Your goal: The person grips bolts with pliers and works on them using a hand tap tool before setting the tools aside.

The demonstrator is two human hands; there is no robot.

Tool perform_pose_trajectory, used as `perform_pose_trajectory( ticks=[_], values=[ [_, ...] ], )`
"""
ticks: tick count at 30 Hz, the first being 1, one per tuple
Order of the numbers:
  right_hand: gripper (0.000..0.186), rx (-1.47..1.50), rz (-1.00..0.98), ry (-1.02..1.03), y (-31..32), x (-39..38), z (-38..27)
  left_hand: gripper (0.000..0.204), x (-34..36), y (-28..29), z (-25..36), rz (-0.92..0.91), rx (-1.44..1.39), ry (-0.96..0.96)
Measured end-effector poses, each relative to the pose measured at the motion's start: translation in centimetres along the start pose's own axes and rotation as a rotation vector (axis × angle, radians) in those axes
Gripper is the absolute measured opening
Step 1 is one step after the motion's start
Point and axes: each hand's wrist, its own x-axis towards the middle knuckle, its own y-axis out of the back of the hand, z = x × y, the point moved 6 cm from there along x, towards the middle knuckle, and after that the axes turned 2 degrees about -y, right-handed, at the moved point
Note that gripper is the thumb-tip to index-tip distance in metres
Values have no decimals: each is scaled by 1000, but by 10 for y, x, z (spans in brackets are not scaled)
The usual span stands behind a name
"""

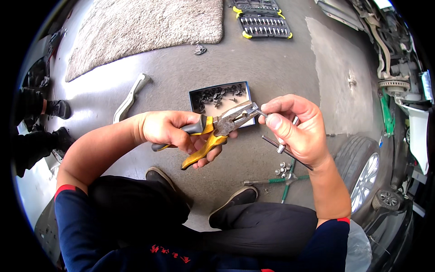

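Note:
My left hand (176,136) is wrapped around yellow-and-black pliers (205,149), whose steel jaws point right, over the open box. My right hand (294,131) pinches a small threaded or coiled metal piece (263,113) at the jaw tips, between thumb and forefinger. It also holds a steel T-handled tool (274,142), partly hidden by the fingers. Beneath the pliers, a shallow box (197,103) holds several small black parts (217,95).
A tool case (265,27), rug (145,27) and metal part (129,97) lie around. Below my right hand are a green cross wrench (276,180) and sockets (281,170). A wheel (362,177) and car underparts (394,84) stand right. Another person's feet (59,109) are left.

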Motion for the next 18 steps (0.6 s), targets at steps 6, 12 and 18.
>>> perform_pose_trajectory(
  ticks=[6, 12, 18],
  values=[
    [16, -79, 72, 125, -10, 1, 1, 85, -2, 1, 3, 71, 85, 5],
    [21, -261, 122, 259, -10, -1, 0, 82, -2, 1, 5, 115, 130, -33],
    [24, -447, 93, 251, -13, -6, -5, 77, -4, 7, 1, 105, 172, -44]
  ],
)
